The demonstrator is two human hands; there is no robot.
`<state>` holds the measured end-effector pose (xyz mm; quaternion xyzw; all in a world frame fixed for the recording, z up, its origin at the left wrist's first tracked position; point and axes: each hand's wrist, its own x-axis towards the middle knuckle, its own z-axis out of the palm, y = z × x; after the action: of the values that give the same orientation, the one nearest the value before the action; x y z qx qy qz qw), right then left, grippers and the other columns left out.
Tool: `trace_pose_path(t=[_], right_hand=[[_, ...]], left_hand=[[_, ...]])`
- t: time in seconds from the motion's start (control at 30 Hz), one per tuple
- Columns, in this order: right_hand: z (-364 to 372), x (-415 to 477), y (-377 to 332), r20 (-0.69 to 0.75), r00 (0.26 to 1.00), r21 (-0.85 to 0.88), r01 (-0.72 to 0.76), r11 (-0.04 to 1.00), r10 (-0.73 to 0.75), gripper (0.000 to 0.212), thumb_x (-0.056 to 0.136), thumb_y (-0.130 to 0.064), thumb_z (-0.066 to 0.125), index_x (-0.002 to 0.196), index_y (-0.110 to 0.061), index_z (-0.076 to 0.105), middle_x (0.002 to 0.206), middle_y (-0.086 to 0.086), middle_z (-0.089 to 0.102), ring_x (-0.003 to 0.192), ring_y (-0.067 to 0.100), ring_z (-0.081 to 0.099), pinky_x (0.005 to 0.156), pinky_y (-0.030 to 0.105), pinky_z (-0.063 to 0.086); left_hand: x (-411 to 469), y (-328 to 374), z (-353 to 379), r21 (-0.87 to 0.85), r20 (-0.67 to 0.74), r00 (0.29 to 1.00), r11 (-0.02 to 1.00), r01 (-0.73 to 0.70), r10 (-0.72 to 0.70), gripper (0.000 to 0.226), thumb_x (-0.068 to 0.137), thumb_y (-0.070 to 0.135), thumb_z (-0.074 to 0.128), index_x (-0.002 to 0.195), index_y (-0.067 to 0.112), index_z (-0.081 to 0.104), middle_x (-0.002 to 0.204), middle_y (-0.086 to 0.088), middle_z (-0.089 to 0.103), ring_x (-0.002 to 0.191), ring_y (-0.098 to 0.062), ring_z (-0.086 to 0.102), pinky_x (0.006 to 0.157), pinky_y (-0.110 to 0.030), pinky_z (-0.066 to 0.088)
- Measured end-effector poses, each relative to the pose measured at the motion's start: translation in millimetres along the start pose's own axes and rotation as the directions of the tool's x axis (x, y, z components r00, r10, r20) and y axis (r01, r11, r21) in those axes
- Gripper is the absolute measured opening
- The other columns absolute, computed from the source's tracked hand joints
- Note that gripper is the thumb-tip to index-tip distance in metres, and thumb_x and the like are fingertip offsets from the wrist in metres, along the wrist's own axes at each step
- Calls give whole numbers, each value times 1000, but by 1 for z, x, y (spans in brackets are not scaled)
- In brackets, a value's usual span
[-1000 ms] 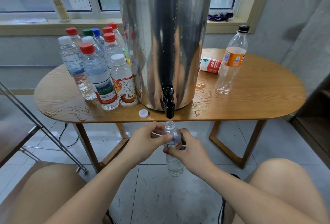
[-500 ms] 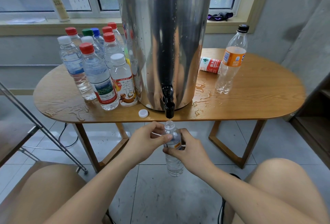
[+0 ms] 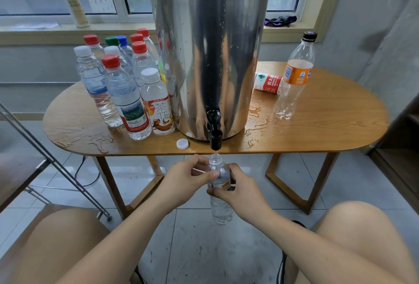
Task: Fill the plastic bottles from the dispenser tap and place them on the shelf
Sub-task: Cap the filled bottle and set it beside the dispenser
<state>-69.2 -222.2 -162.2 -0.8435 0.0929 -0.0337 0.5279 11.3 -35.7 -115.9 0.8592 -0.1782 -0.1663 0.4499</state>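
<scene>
Just below the centre of the frame, a clear ribbed plastic bottle point(image 3: 221, 212) hangs upright off the front edge of the bench point(image 3: 328, 122). Its open mouth sits directly under the black tap point(image 3: 215, 135), and a short pale thread of water shows between spout and mouth. The left hand point(image 3: 188, 179) has its grip curled round the bottle's rounded shoulder, thumb across the front. The right hand point(image 3: 241, 190) has its grip wrapped round the yellow-labelled waist just lower down. The bottle's clear lower half shows beneath both hands.

The tap juts from the foot of a tall cylindrical dispenser point(image 3: 210, 57) of polished steel. It is beaded with droplets and topped by a black lid. A small round white cap point(image 3: 182, 143) lies on the wood just left of the tap. The bench is an oval slab of grained wood, with glossy puddles point(image 3: 260, 122) near the dispenser's base.

At centre left stands a tight cluster of capped bottles point(image 3: 118, 88) with red, white, green and blue tops. At right stands an orange-labelled bottle point(image 3: 294, 79) with a black cap. Just beside it a red-and-white labelled bottle point(image 3: 268, 83) lies on its side. Grey floor tiles point(image 3: 199, 249) fill the lower frame between bare knees.
</scene>
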Motion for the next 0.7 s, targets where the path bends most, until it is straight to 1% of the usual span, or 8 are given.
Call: trace_pose_path(t=[0.4, 0.57, 0.7], right_hand=[[-1, -2, 0, -10, 1000, 12, 11, 1000, -11, 54, 81, -47, 92, 122, -38, 59, 113, -15, 74, 101, 1, 71, 91, 32, 62], [-1, -1, -1, -7, 1000, 3, 13, 1000, -13, 54, 82, -47, 92, 123, -37, 58, 114, -16, 74, 102, 0, 71, 90, 28, 61], [-1, -2, -1, -7, 1000, -1, 12, 1000, -12, 55, 82, -47, 92, 124, -37, 58, 115, -16, 73, 103, 2, 71, 91, 29, 61]], left_hand=[[0, -1, 0, 23, -2, 1000, 1000, -6, 6, 38, 92, 59, 79, 125, 42, 68, 114, 21, 73, 104, 1, 71, 93, -32, 63], [0, -1, 1, 30, -5, 1000, 1000, -4, 4, 40, 92, 60, 79, 127, 42, 68, 115, 22, 73, 105, 2, 70, 93, -33, 63], [0, 0, 1, 38, 0, 1000, 999, -4, 4, 39, 93, 58, 78, 126, 41, 68, 114, 21, 73, 105, 1, 70, 94, -34, 63]])
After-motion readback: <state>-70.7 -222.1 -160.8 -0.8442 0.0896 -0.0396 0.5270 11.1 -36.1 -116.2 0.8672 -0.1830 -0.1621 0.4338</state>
